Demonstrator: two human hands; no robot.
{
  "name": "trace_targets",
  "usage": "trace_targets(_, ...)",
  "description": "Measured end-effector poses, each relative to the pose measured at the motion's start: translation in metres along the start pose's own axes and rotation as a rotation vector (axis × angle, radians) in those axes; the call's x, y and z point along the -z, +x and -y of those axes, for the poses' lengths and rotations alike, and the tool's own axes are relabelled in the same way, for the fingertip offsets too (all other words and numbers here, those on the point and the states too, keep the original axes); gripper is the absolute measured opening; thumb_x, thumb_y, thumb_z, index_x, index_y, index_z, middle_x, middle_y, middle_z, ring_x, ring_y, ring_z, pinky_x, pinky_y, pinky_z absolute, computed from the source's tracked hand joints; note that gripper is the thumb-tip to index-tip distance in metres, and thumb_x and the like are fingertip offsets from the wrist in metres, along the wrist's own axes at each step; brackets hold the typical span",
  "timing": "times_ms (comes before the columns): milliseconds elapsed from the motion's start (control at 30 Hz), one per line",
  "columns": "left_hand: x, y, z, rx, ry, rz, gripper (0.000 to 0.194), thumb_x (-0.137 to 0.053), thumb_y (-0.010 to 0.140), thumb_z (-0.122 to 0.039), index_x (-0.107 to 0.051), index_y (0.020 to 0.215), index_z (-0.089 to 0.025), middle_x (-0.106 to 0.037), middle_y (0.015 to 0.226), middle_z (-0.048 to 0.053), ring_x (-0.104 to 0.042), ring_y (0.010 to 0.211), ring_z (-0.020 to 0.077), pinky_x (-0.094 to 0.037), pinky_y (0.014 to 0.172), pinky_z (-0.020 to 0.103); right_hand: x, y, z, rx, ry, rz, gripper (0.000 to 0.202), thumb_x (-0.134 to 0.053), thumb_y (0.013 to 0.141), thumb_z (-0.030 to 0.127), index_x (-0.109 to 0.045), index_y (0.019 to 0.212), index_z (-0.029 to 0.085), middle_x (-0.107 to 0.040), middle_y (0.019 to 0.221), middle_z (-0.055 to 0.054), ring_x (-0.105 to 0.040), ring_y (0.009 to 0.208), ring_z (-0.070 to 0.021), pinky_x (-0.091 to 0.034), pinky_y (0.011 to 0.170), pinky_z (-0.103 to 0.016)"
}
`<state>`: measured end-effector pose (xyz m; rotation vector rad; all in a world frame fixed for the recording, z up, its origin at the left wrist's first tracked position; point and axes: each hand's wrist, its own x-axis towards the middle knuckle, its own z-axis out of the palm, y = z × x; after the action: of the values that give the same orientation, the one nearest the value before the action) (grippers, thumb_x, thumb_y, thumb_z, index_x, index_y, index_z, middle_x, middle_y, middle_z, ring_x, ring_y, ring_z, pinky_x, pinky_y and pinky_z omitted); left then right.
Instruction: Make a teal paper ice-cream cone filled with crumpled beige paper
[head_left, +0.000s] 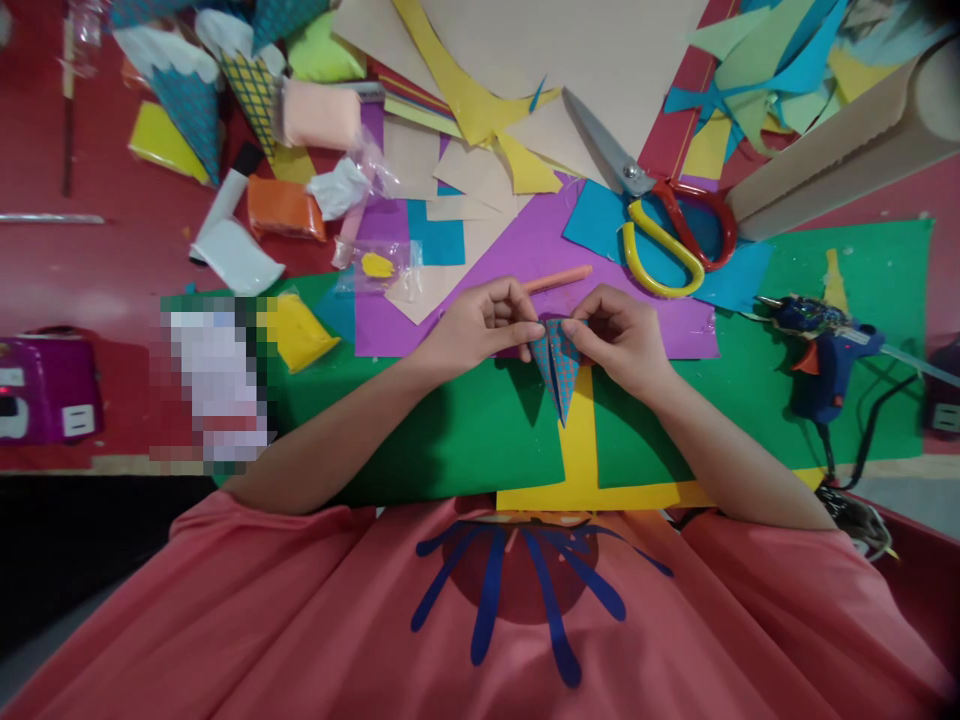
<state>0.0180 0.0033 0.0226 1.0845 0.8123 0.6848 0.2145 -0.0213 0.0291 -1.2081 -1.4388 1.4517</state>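
Though small, cone (pixel 567 368) in hands (pixel 491 320) (pixel 624 338)

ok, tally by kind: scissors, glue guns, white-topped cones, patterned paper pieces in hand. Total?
Scissors: 1
Glue gun: 1
White-topped cones: 2 (blue cone, yellow cone)
Patterned paper piece, between left hand and right hand: 1
Total: 5
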Motion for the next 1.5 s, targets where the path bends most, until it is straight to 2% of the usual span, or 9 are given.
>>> trace_targets(200,-0.0019,-0.0008,-0.0006,0.025,0.025,-0.027,0.046,-0.086,0.068,-0.045,-0.050,0.074,-0.017,-0.061,0.056,-0.006,-0.064,0.049,0.0081,-0.048,0.049,0.016,-0.0015,-0.0009,-0.0016,0.004,-0.058,-0.014,0.047,-0.070,0.080,0.063,-0.049,0.071,0.021,-0.052,0.057,0.005,-0.046,0.044,-0.0067,-0.034,0.042,-0.023)
trace_targets(433,-0.0029,-0.0017,-0.0007,0.050,0.050,-0.040,0.039,-0.083,0.070,-0.035,-0.049,0.075,-0.018,-0.062,0.058,-0.006,-0.063,0.050,0.0079,-0.048,0.049,0.017,-0.0025,-0.0021,-0.0028,0.032,-0.116,-0.012,0.043,-0.066,0.084,0.058,-0.050,0.072,0.020,-0.052,0.059,0.004,-0.044,0.047,-0.0069,-0.033,0.045,-0.024)
trace_targets(667,-0.0025,-0.0016,-0.0012,0.056,0.076,-0.050,0.038,-0.082,0.071,-0.036,-0.049,0.076,-0.018,-0.062,0.059,-0.006,-0.063,0.050,0.0080,-0.048,0.050,0.017,-0.0025,-0.0009,-0.0026,0.067,-0.115,-0.023,0.035,-0.067,0.085,0.047,-0.051,0.071,0.020,-0.050,0.058,0.004,-0.041,0.047,-0.0065,-0.031,0.044,-0.023)
trace_targets(867,-0.0016,-0.0018,-0.0019,0.076,0.099,-0.025,0.031,-0.079,0.074,-0.036,-0.059,0.086,-0.015,-0.064,0.063,-0.003,-0.064,0.055,0.0100,-0.047,0.051,0.020,-0.0026,-0.0008,-0.0030,0.081,-0.145,-0.035,0.036,-0.066,0.085,0.049,-0.051,0.071,0.020,-0.050,0.058,0.004,-0.042,0.050,-0.0067,-0.031,0.045,-0.022)
trace_targets(1200,-0.0027,-0.0023,-0.0034,0.114,0.105,-0.032,0.033,-0.079,0.072,-0.039,-0.061,0.084,-0.014,-0.065,0.064,-0.002,-0.064,0.055,0.0103,-0.045,0.051,0.020,-0.0026,-0.0025,-0.0028,0.091,-0.164,-0.050,0.030,-0.065,0.087,0.043,-0.052,0.072,0.020,-0.052,0.061,0.003,-0.044,0.051,-0.0071,-0.034,0.047,-0.023)
trace_targets(1500,-0.0039,-0.0019,-0.0045,0.120,0.102,-0.030,0.028,-0.078,0.069,-0.035,-0.060,0.078,-0.016,-0.062,0.059,-0.004,-0.061,0.052,0.0082,-0.044,0.051,0.018,-0.0030,-0.0021,-0.0031,0.085,-0.159,-0.054,0.038,-0.067,0.086,0.052,-0.052,0.071,0.020,-0.051,0.060,0.004,-0.043,0.050,-0.0069,-0.033,0.047,-0.023)
